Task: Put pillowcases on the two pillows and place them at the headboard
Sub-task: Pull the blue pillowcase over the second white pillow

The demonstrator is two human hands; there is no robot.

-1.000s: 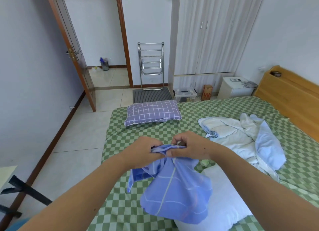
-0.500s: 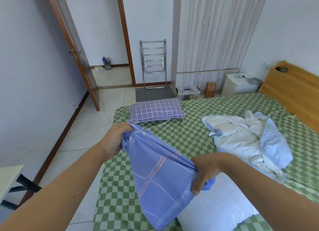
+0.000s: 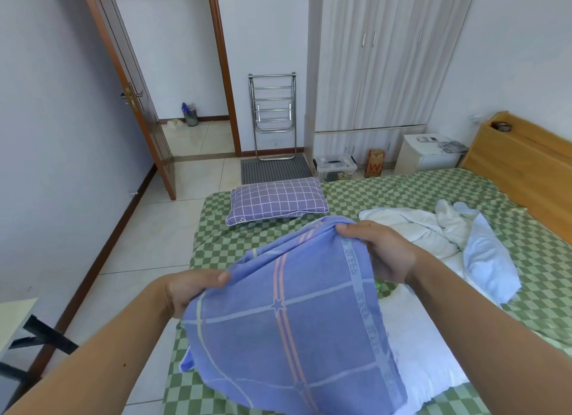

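While the left hand (image 3: pixel 198 294) grips the blue pillowcase (image 3: pixel 288 331) at lower centre-left, the cloth hangs spread across lower centre, its held edge slanting up to the right hand (image 3: pixel 380 253), which pinches the far corner. Bare white pillow (image 3: pixel 427 346) lies just right, partly beneath, long axis running toward the bottom edge; right hand nearer. Cased purple pillow (image 3: pixel 278 199) sits at mid-frame, well apart from the headboard (image 3: pixel 532 163) at far right.

— What carries everything here?
— A bed (image 3: pixel 387 194) under a green checked sheet.
— And lying on it?
— A purple grid-patterned pillow (image 3: pixel 277 200) near the far edge, a crumpled white and pale blue quilt (image 3: pixel 448 235) towards the wooden headboard (image 3: pixel 532 170), and a bare white pillow (image 3: pixel 424 346) at the near edge.
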